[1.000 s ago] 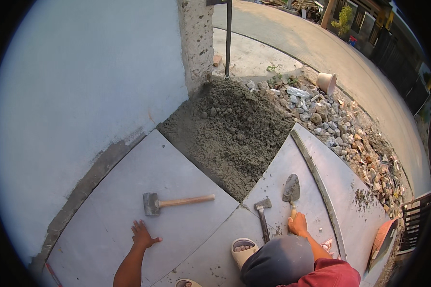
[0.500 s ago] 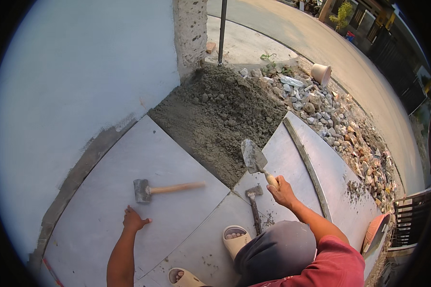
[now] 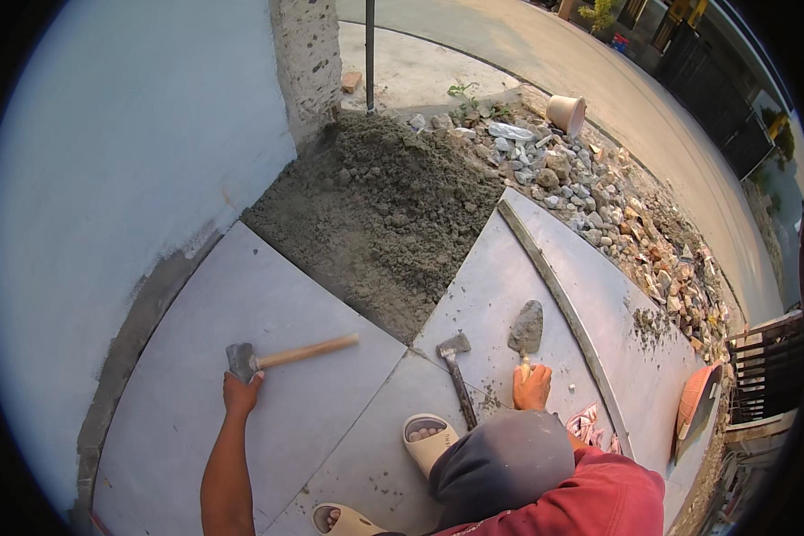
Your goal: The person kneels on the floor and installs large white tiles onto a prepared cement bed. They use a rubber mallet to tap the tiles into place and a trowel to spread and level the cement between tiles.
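My left hand (image 3: 240, 393) is closed at the grey head of a mallet (image 3: 305, 351), whose wooden handle points right across a large grey tile (image 3: 232, 304). A trowel (image 3: 526, 329) with a mortar-smeared blade is in my right hand (image 3: 531, 388). My fingers wrap its wooden handle, low over the right-hand tile, with the blade pointing away from me. Between my hands lies a small hammer (image 3: 456, 375) with a dark handle. Ahead, damp grey mortar (image 3: 375, 214) fills the gap between the tiles and is heaped toward the far end.
A long straight strip (image 3: 563, 317) lies on the right tile. Stones (image 3: 590, 179) and a tipped pale bucket (image 3: 565, 114) are beyond it. A white wall (image 3: 143, 134) borders the left; an orange basin (image 3: 695, 402) and a patterned cloth (image 3: 586, 424) are at the right.
My left hand has moved forward from the bare tile onto the mallet head. My right hand has drawn the trowel back and right, away from the mortar edge. The view has shifted slightly.
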{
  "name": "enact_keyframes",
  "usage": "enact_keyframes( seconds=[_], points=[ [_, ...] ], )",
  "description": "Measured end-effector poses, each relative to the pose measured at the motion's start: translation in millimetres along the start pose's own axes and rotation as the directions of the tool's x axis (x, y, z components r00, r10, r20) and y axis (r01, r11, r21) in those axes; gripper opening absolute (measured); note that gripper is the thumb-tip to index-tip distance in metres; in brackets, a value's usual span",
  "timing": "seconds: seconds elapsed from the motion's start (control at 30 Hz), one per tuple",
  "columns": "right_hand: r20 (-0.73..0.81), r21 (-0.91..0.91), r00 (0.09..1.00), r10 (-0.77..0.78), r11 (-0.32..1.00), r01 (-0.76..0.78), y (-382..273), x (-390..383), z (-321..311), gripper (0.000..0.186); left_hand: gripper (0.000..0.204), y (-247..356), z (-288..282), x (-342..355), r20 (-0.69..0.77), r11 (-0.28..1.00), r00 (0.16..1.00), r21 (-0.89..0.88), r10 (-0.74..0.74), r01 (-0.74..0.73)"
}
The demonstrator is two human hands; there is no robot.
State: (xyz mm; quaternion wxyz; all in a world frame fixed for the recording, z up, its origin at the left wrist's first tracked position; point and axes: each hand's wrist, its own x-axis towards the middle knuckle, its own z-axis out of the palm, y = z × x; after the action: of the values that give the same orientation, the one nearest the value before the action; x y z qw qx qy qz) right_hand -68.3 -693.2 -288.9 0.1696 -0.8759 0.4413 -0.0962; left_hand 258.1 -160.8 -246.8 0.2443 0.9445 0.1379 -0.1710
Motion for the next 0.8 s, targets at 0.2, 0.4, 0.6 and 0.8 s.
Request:
enact_keyframes(
  seconds=[0.2,0.4,0.6,0.8],
  points=[
    [0.002,0.113,0.817,-0.577,0.812,0.573,-157,54,-43,0.046,0.073,-1,-13,5,-0.108,0.993,0.994,-0.112,0.012,-0.025],
    [0.157,0.269,0.139,-0.978,0.177,0.947,-323,53,-75,0.04,0.069,44,-57,-33,-0.13,0.974,0.973,-0.096,0.192,-0.205],
    [0.509,0.3,-0.039,-0.86,0.135,0.944,-377,26,-51,0.042,0.072,97,-90,-69,-0.003,0.988,0.991,-0.073,0.136,-0.136],
    [0.676,0.437,0.103,-0.73,0.509,0.741,-354,6,-20,0.043,0.083,89,-97,-71,0.105,0.987,0.993,-0.159,0.049,-0.032]
  ],
)
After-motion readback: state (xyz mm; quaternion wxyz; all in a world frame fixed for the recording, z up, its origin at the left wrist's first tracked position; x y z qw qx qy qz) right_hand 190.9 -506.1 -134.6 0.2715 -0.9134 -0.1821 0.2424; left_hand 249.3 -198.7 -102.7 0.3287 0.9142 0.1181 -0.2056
